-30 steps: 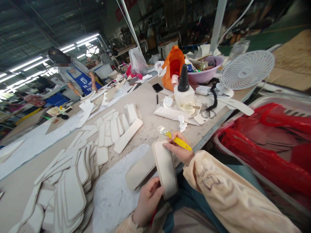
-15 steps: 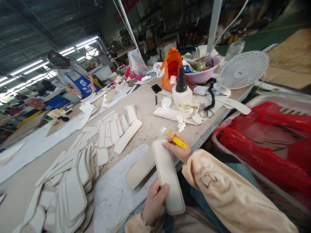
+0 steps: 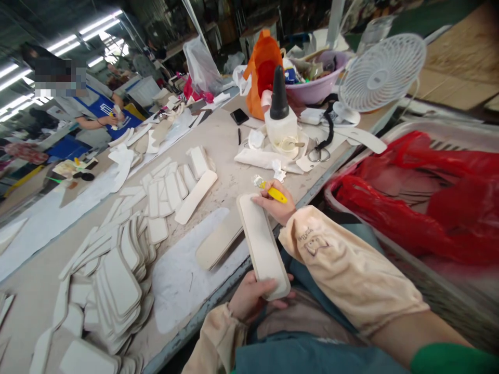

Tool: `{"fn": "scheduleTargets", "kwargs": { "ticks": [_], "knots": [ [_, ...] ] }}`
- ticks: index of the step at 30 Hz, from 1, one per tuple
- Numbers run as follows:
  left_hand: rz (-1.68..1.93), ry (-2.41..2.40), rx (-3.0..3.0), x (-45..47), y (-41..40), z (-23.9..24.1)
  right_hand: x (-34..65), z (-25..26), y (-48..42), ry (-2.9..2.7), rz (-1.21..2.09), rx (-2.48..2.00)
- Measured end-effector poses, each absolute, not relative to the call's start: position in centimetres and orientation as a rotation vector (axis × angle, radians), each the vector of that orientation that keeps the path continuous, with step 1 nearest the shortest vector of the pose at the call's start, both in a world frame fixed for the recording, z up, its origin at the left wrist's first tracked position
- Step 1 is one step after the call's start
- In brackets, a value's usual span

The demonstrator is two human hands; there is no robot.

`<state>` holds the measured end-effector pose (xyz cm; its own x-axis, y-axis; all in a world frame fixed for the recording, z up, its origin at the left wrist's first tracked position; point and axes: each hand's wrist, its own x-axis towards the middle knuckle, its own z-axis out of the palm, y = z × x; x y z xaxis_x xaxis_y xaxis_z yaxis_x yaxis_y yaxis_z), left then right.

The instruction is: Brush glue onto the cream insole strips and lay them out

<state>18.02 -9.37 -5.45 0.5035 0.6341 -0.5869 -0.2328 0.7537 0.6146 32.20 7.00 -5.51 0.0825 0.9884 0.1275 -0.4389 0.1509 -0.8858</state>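
Note:
A long off-white panel with rounded corners and a darker edge is held slanted over the table's front edge and my lap. My left hand grips its lower end, thumb on top and fingers beneath. At the upper end, the fingers of my right hand touch the panel. That same hand holds a small yellow-handled brush, its whitish, clotted head pointing left. Just left of the held panel, a few like panels lie stacked on a white sheet.
Many similar panels lie in overlapping rows at left. Behind the brush stand a white bottle with a black cone top, scissors, an orange bag and a fan. A basket with red plastic stands right. Another person works far left.
The view has tipped downward and shifted. My left hand has slid to the panel's bottom corner, with fingertips now showing past its far edge. My right hand keeps the brush and the panel's top end.

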Motion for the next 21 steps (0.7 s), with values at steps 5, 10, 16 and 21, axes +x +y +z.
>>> {"fn": "scheduleTargets", "kwargs": {
  "ticks": [5, 10, 16, 21],
  "knots": [
    [0.564, 0.985, 0.54, 18.5, -9.9, -5.6, 32.6, -5.3, 6.8, -0.897, 1.237, -0.78],
    [0.543, 0.96, 0.601, 18.5, -10.2, -5.6, 33.1, -5.4, 6.5, -0.902, 1.26, -0.733],
    [0.559, 1.018, 0.619, 18.8, -10.6, -6.1, 33.5, -5.3, 6.4, -0.938, 1.282, -0.694],
    [0.585, 1.024, 0.615, 19.1, -11.0, -6.1, 33.8, -4.7, 6.1, -0.92, 1.282, -0.714]
  ]
}}
